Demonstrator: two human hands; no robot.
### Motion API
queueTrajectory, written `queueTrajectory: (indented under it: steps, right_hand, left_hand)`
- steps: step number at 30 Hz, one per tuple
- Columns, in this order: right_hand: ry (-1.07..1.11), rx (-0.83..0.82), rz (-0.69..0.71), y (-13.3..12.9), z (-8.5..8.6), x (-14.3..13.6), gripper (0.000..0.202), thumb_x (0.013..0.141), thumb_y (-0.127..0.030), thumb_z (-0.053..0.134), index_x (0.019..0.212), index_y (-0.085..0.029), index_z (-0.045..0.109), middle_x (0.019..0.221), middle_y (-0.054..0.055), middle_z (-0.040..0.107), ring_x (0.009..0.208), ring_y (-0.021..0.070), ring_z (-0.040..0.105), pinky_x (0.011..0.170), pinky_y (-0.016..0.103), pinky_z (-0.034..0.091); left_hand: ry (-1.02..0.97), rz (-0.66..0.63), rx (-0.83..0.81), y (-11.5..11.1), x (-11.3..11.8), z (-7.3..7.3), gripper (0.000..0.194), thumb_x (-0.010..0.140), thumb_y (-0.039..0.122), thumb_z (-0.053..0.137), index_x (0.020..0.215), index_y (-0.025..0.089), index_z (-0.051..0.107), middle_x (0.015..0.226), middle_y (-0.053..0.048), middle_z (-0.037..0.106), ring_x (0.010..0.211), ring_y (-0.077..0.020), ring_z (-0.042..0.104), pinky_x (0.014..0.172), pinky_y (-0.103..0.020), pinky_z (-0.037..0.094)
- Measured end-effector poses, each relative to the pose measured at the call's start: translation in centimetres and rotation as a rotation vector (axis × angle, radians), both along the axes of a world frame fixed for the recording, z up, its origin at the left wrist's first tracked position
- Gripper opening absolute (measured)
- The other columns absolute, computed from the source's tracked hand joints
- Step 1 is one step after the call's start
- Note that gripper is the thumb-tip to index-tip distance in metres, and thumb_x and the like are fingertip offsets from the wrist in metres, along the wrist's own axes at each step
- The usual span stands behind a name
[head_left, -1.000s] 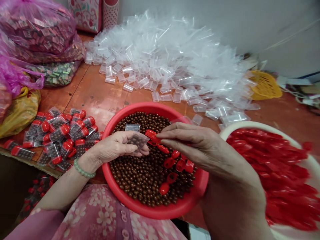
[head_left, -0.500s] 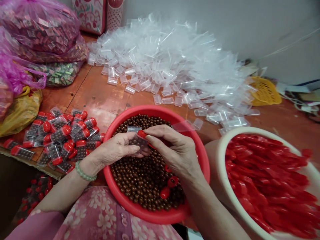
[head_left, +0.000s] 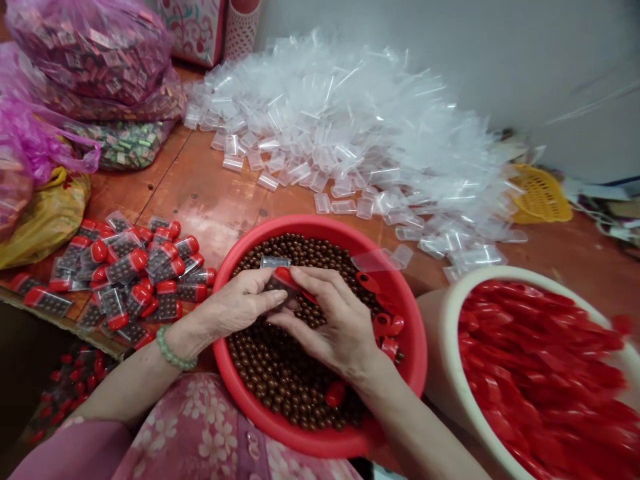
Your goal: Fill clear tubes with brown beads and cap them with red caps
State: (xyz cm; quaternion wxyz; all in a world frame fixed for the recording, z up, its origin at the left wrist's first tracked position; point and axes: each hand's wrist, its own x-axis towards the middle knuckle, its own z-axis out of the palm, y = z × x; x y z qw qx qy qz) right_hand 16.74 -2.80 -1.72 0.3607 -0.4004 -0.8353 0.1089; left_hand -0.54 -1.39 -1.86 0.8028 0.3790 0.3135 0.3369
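Holds ball-filled clear case [head_left: 275,287] clamped in left hand [head_left: 240,303], red cap [head_left: 283,273] clamped in right hand [head_left: 333,320], over red basin [head_left: 310,441].

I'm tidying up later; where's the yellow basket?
In the head view, the yellow basket is at the right, beside the pile of clear cases and behind the white bucket.

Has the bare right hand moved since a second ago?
Yes: the bare right hand has moved left relative to the round red plastic basin, toward the small clear plastic container in the left hand.
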Motion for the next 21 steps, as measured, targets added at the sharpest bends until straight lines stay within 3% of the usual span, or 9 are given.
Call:
queueTrajectory:
  steps: [4, 9, 14, 17, 21]
  right_hand:
    - [-0.152, 0.131, -0.046, -0.3, -0.5, -0.8, 0.062, 0.08, -0.041, 0.071, 0.131, -0.013, 0.046, 0.105, 0.018, 0.065, 0.093, 0.0281, 0.065, 0.077, 0.043, 0.058]
    - [-0.279, 0.325, -0.125, -0.3, -0.8, -1.5, 0.059, 0.08, -0.03, 0.068, 0.131, -0.009, 0.044, 0.099, 0.017, 0.067, 0.084, 0.0262, 0.065, 0.072, 0.04, 0.056]
    - [-0.278, 0.362, -0.121, -0.4, -0.8, -1.6, 0.058, 0.08, -0.031, 0.066, 0.131, -0.012, 0.045, 0.096, 0.014, 0.068, 0.084, 0.0257, 0.066, 0.072, 0.039, 0.056]
    - [-0.234, 0.227, -0.074, -0.1, -0.1, -1.3, 0.058, 0.082, -0.032, 0.069, 0.132, -0.015, 0.046, 0.103, 0.015, 0.068, 0.091, 0.026, 0.067, 0.077, 0.04, 0.057]
    - [-0.001, -0.252, 0.071, 0.6, 1.6, 0.2, 0.052, 0.082, -0.035, 0.07, 0.13, -0.023, 0.053, 0.12, 0.012, 0.064, 0.11, 0.0252, 0.063, 0.091, 0.041, 0.055]
  left_hand:
    - [-0.059, 0.04, -0.078, -0.2, 0.1, -0.1, 0.03, 0.079, 0.032, 0.069, 0.1, 0.012, 0.063, 0.085, -0.003, 0.062, 0.077, -0.0129, 0.058, 0.076, -0.028, 0.048]
    - [-0.033, 0.092, 0.031, -0.2, 0.1, -0.3, 0.025, 0.08, 0.03, 0.068, 0.097, 0.012, 0.067, 0.089, -0.004, 0.065, 0.085, -0.0151, 0.058, 0.086, -0.029, 0.045]
    - [-0.007, 0.041, 0.061, -0.2, -0.2, -0.4, 0.03, 0.081, 0.036, 0.068, 0.098, 0.012, 0.067, 0.091, -0.005, 0.066, 0.09, -0.0173, 0.058, 0.089, -0.031, 0.044]
    - [-0.019, 0.06, 0.027, -0.2, -0.1, -0.1, 0.032, 0.082, 0.04, 0.067, 0.098, 0.012, 0.065, 0.091, -0.005, 0.065, 0.086, -0.0152, 0.058, 0.085, -0.029, 0.045]
    - [-0.037, 0.107, -0.013, 0.1, 0.0, 0.2, 0.032, 0.082, 0.041, 0.067, 0.095, 0.012, 0.062, 0.083, -0.002, 0.061, 0.074, -0.0106, 0.058, 0.075, -0.025, 0.047]
